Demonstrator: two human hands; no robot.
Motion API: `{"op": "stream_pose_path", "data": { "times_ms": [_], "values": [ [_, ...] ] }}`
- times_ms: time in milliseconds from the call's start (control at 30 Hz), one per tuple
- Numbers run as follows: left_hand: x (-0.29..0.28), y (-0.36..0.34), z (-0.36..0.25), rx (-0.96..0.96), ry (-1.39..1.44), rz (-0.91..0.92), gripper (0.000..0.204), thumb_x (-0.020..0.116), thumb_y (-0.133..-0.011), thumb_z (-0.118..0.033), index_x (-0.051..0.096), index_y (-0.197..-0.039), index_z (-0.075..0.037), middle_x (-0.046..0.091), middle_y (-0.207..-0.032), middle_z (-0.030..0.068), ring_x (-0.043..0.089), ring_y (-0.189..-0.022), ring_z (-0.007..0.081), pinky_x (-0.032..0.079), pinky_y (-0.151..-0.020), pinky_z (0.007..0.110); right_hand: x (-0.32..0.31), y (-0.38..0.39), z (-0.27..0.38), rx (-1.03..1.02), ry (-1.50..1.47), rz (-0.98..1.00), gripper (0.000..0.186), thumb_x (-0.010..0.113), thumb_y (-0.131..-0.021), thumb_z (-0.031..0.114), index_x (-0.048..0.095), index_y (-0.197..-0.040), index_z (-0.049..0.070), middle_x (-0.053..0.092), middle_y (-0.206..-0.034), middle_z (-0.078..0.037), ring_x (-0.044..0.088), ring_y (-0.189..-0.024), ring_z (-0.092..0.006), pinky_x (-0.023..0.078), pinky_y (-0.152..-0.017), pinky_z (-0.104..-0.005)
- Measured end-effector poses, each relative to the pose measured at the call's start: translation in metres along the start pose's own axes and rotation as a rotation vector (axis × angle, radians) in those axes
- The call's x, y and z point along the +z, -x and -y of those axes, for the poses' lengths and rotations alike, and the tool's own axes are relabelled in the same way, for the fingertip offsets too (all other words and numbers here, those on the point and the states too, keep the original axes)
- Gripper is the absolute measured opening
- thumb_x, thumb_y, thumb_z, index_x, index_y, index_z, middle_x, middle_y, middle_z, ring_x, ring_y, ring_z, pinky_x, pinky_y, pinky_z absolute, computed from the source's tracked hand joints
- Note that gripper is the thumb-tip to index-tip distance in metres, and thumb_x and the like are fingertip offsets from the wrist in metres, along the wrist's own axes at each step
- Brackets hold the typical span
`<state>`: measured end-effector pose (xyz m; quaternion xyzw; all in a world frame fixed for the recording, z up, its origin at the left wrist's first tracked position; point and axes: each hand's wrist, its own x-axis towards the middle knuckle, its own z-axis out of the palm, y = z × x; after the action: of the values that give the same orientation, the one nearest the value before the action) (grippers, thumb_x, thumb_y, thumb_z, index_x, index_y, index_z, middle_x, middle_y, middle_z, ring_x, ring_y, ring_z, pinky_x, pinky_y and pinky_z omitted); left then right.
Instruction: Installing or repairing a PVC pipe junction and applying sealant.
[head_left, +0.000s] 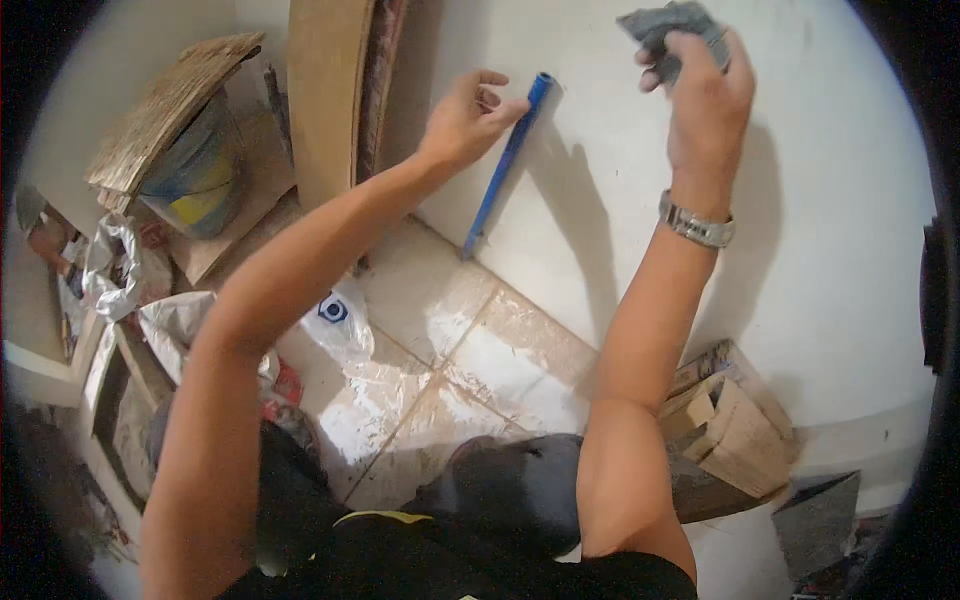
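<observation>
My right hand (705,95) is raised in front of the white wall, its fingers closed around a grey folded sheet (690,22); whether it is cloth or abrasive paper I cannot tell. A silver watch is on that wrist. Further left, my left hand (468,120) is up with its fingers loosely bent and apart, holding nothing. A blue pipe (508,163) leans at a slant against the wall, its lower end at the floor. The left thumb overlaps the pipe near its top; whether they touch I cannot tell.
White residue marks the tiled floor (400,410). A cardboard box (730,435) stands at the lower right by the wall. At left are a bucket (195,175) under a wooden board (170,105), plastic bags and wood pieces. Tall brown panels (325,90) lean at the back.
</observation>
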<state>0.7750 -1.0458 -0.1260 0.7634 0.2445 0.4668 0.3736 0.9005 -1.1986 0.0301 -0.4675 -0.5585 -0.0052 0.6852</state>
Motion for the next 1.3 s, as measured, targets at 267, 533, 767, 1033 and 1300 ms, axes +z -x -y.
{"op": "stream_pose_path", "data": {
  "times_ms": [267,533,767,1033,1300],
  "values": [
    [0.052,-0.007,-0.010,-0.067,-0.137,-0.202,0.046,0.074,-0.081,-0.027,0.059,-0.113,0.003,0.069,-0.096,0.0162,0.068,-0.085,0.0243,0.056,-0.079,0.037,-0.022,0.014,0.012,0.020,0.088,-0.012,0.036,0.041,-0.083,-0.006,0.058,-0.115,-0.004,0.067,-0.087,-0.014,0.065,-0.066,-0.0156,0.053,-0.052,-0.0269],
    [0.043,-0.011,0.010,-0.003,-0.322,-0.147,0.047,0.075,-0.079,-0.033,0.063,-0.109,0.001,0.071,-0.094,0.0175,0.070,-0.087,0.0265,0.055,-0.080,0.039,-0.010,0.020,-0.027,-0.035,0.415,0.116,0.038,0.043,-0.081,-0.006,0.059,-0.116,-0.001,0.067,-0.087,-0.014,0.066,-0.068,-0.0198,0.055,-0.061,-0.0320],
    [0.039,0.004,-0.018,0.064,0.042,-0.090,0.021,0.053,-0.101,-0.018,0.052,-0.110,0.001,0.058,-0.089,0.0080,0.057,-0.078,0.0198,0.049,-0.071,0.035,0.007,0.038,-0.011,-0.079,0.867,0.072,0.023,0.048,-0.093,0.007,0.060,-0.112,0.000,0.063,-0.076,-0.006,0.055,-0.058,-0.0134,0.051,-0.057,-0.0279],
    [0.043,-0.022,0.033,0.069,0.197,-0.169,0.037,0.078,-0.069,-0.030,0.068,-0.092,-0.002,0.070,-0.083,0.0151,0.070,-0.076,0.0283,0.055,-0.073,0.037,0.030,0.035,-0.006,-0.041,1.073,0.067,0.039,0.050,-0.084,-0.005,0.061,-0.120,0.004,0.070,-0.105,-0.020,0.070,-0.098,-0.0334,0.054,-0.087,-0.0406],
    [0.041,-0.025,0.044,0.045,0.304,-0.158,0.031,0.077,-0.067,-0.026,0.068,-0.089,-0.007,0.070,-0.086,0.0118,0.069,-0.078,0.0282,0.053,-0.075,0.038,0.087,0.080,-0.067,-0.329,1.499,0.567,0.058,0.055,-0.075,-0.004,0.056,-0.132,0.005,0.058,-0.135,-0.013,0.053,-0.124,-0.0341,0.043,-0.107,-0.0434]
  ]
}}
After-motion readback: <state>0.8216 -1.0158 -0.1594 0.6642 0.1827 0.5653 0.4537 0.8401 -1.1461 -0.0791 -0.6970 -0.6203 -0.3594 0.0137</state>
